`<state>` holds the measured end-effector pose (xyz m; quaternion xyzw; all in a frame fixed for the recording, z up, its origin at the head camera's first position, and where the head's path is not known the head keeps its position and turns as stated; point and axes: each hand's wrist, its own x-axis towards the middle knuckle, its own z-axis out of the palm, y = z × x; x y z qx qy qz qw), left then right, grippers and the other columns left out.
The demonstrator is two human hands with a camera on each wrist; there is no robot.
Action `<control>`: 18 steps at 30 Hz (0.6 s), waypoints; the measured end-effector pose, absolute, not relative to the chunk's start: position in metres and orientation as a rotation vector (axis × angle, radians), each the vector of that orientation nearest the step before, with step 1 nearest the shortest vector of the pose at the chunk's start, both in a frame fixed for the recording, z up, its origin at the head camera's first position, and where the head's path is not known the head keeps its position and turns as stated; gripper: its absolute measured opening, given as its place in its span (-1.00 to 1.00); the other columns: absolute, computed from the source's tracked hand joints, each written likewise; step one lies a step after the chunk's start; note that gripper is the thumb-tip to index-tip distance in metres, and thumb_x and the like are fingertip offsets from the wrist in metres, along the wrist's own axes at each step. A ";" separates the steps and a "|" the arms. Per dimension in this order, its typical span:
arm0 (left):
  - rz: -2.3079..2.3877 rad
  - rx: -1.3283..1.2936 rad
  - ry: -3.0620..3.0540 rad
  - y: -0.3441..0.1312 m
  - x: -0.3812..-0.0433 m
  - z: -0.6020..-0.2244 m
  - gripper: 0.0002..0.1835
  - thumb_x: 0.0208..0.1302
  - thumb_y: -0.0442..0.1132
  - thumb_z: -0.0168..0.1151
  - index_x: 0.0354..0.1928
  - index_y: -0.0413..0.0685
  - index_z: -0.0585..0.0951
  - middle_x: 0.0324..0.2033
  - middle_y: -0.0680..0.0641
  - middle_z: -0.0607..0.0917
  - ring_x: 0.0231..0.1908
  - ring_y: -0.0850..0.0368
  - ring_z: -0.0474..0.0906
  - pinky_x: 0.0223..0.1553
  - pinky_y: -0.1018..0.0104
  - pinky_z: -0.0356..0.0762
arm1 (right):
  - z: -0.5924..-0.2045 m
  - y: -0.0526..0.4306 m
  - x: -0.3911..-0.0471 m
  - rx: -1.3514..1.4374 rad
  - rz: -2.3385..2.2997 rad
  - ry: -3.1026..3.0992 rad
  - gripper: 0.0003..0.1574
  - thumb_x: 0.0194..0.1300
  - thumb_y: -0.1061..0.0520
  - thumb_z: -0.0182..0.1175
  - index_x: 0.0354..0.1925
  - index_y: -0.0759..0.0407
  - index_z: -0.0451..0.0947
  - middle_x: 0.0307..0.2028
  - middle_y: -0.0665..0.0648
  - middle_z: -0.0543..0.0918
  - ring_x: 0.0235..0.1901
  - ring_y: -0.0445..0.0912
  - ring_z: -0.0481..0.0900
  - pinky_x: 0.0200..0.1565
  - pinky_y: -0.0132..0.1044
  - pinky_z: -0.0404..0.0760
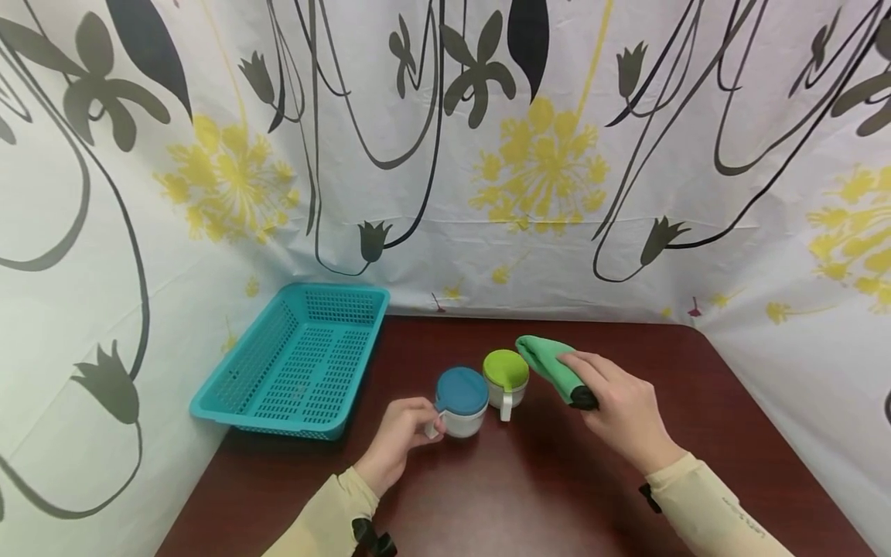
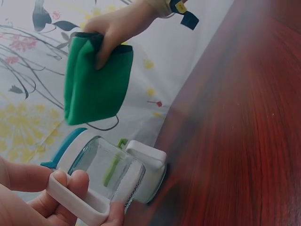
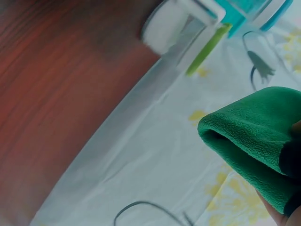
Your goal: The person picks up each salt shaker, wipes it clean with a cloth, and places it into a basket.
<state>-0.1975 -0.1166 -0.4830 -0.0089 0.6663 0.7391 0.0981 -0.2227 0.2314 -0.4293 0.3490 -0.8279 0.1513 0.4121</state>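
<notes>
At the left of the frame, a turquoise basket [image 1: 209, 412] with slotted sides and floor overlaps the edge of the dark reddish-brown table [image 1: 487, 503]. Right of it, low and just left of centre, the left hand [image 1: 398, 441] has its fingers curled round the white handle of the blue-lidded jar [image 1: 462, 398]. That jar, near the middle of the frame, has clear glass walls and a white base. Just beside it, slightly higher and to the right, stands the green-lidded jar [image 1: 506, 371], its lid lime green, its 1 white handle facing the bottom of the frame. Right of centre is the green cloth [image 1: 553, 363]: fuzzy, folded into layers, edged in black. The right hand [image 1: 623, 410] grips its black-edged end between thumb and fingers, holding it up off the table.
</notes>
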 end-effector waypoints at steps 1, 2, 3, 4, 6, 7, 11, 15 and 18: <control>2.189 -0.026 1.967 -0.116 -0.197 -0.483 -0.86 0.20 -0.35 0.15 -0.42 -0.29 0.62 -0.43 -0.17 0.66 -0.32 -0.08 0.60 -0.13 0.06 0.65 | -0.428 0.227 -0.222 0.894 0.383 -2.069 -0.12 -0.20 0.37 0.25 0.22 0.06 0.61 0.08 0.07 0.66 -0.04 0.03 0.68 -0.33 0.05 0.65; 2.187 -0.025 1.963 -0.115 -0.197 -0.483 -0.86 0.20 -0.35 0.15 -0.43 -0.29 0.62 -0.44 -0.16 0.65 -0.33 -0.07 0.60 -0.13 0.06 0.65 | -0.428 0.223 -0.222 0.908 0.387 -2.056 -0.13 -0.19 0.37 0.26 0.22 0.07 0.61 0.07 0.08 0.66 -0.04 0.03 0.68 -0.30 0.05 0.65; 2.189 -0.024 1.957 -0.114 -0.196 -0.482 -0.86 0.20 -0.36 0.15 -0.43 -0.29 0.62 -0.45 -0.16 0.65 -0.33 -0.07 0.60 -0.13 0.06 0.65 | -0.427 0.219 -0.221 0.922 0.388 -2.045 -0.14 -0.18 0.37 0.27 0.21 0.07 0.62 0.07 0.08 0.66 -0.04 0.04 0.68 -0.28 0.06 0.66; 2.188 -0.022 1.953 -0.113 -0.196 -0.482 -0.87 0.19 -0.36 0.15 -0.43 -0.29 0.62 -0.45 -0.16 0.65 -0.34 -0.06 0.60 -0.13 0.06 0.65 | -0.426 0.214 -0.221 0.934 0.391 -2.034 -0.15 -0.17 0.36 0.30 0.21 0.07 0.62 0.06 0.08 0.66 -0.04 0.04 0.69 -0.27 0.06 0.66; 2.189 -0.015 1.943 -0.111 -0.195 -0.482 -0.87 0.18 -0.37 0.15 -0.44 -0.31 0.61 -0.47 -0.15 0.65 -0.35 -0.05 0.59 -0.14 0.06 0.65 | -0.426 0.207 -0.219 0.959 0.388 -2.017 -0.16 -0.17 0.35 0.31 0.20 0.07 0.63 0.07 0.08 0.66 -0.04 0.04 0.68 -0.24 0.06 0.67; 2.190 -0.009 1.940 -0.110 -0.194 -0.482 -0.87 0.17 -0.38 0.15 -0.44 -0.32 0.61 -0.47 -0.15 0.65 -0.36 -0.04 0.59 -0.14 0.05 0.65 | -0.425 0.204 -0.218 0.972 0.387 -2.010 -0.17 -0.17 0.35 0.31 0.20 0.07 0.63 0.07 0.08 0.66 -0.04 0.05 0.68 -0.23 0.06 0.67; 2.201 0.011 1.929 -0.108 -0.192 -0.480 -0.88 0.15 -0.40 0.15 -0.43 -0.37 0.59 -0.49 -0.16 0.64 -0.39 -0.03 0.58 -0.15 0.05 0.65 | -0.425 0.193 -0.215 1.026 0.383 -1.976 -0.17 -0.17 0.35 0.32 0.19 0.08 0.63 0.09 0.11 0.65 -0.03 0.07 0.68 -0.20 0.08 0.68; 2.212 0.026 1.918 -0.107 -0.191 -0.479 -0.89 0.14 -0.40 0.16 -0.44 -0.37 0.59 -0.50 -0.16 0.64 -0.40 -0.01 0.59 -0.16 0.05 0.65 | -0.427 0.184 -0.213 1.085 0.375 -1.934 -0.18 -0.18 0.33 0.36 0.19 0.12 0.63 0.09 0.16 0.66 -0.01 0.11 0.68 -0.18 0.10 0.68; 2.212 0.029 1.909 -0.107 -0.191 -0.480 -0.90 0.13 -0.40 0.18 -0.46 -0.35 0.59 -0.50 -0.15 0.64 -0.40 0.01 0.59 -0.17 0.06 0.65 | -0.428 0.177 -0.211 1.134 0.367 -1.904 -0.23 -0.10 0.28 0.36 0.20 0.14 0.62 0.10 0.19 0.65 0.00 0.13 0.67 -0.15 0.10 0.68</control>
